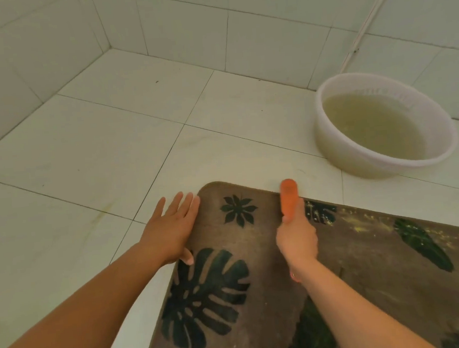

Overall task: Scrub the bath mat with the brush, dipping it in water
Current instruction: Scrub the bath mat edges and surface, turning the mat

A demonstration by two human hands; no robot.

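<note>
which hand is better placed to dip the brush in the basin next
Right. The right hand already grips the orange brush, and the water basin sits on its side. The left hand lies flat at the mat's edge.

No words, numbers, labels or brand names to read anywhere here.
</note>
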